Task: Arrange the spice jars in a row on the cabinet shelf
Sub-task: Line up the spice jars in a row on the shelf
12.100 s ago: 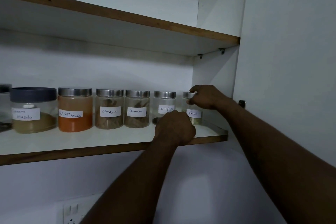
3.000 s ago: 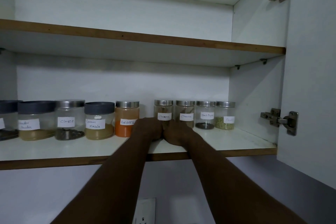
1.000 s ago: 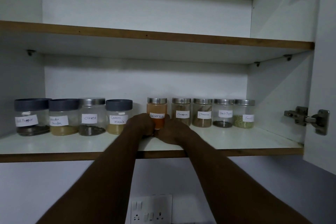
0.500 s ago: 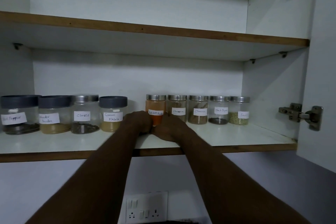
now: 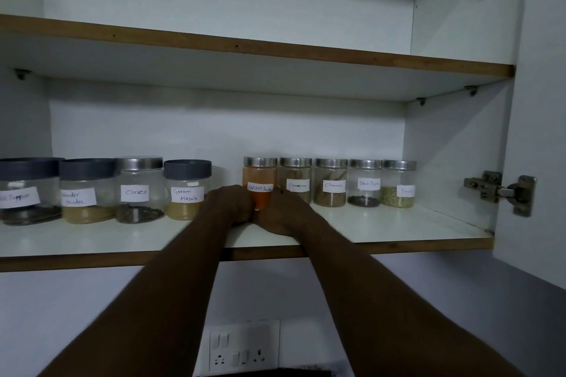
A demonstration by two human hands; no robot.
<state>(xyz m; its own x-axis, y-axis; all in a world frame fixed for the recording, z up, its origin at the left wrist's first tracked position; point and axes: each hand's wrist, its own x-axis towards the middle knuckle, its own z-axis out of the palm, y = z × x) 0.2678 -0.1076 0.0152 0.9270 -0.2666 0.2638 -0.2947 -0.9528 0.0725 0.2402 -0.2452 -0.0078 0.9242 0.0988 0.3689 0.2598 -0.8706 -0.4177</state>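
Both forearms reach up and forward from the bottom of the view, side by side, with wrists over the front edge of the lower shelf [image 5: 398, 228]. The left hand [image 5: 231, 203] and right hand [image 5: 283, 213] meet knuckle to knuckle, backs toward the camera. Their fingers curl in round the lower part of the red chilli powder jar [image 5: 259, 173], cupping it from both sides. The hands hide its base, and only the orange upper half, label and silver lid show above them. The jar stands upright near the back of the shelf, its lid just beside that of the near cinnamon jar [image 5: 295, 182].

Right of it, close together, stand the second cinnamon jar [image 5: 330, 184], the small black pepper jar [image 5: 365, 184] and a jar of green seeds [image 5: 398, 187] with a half-readable label, making 5 silver-lidded jars in line.

A clear gap separates the held jar from 4 larger jars to the left: the garam masala jar [image 5: 187, 190], the cloves jar [image 5: 139, 190], a coriander powder jar [image 5: 87, 190] and a large pepper jar [image 5: 27, 190]. The left forearm crosses in front of the garam masala jar's lower right corner.

The upper shelf [image 5: 275, 52] is above, the open cabinet door [image 5: 542, 116] with its hinge [image 5: 502, 193] is at right, and a socket panel [image 5: 245, 346] is on the wall below.
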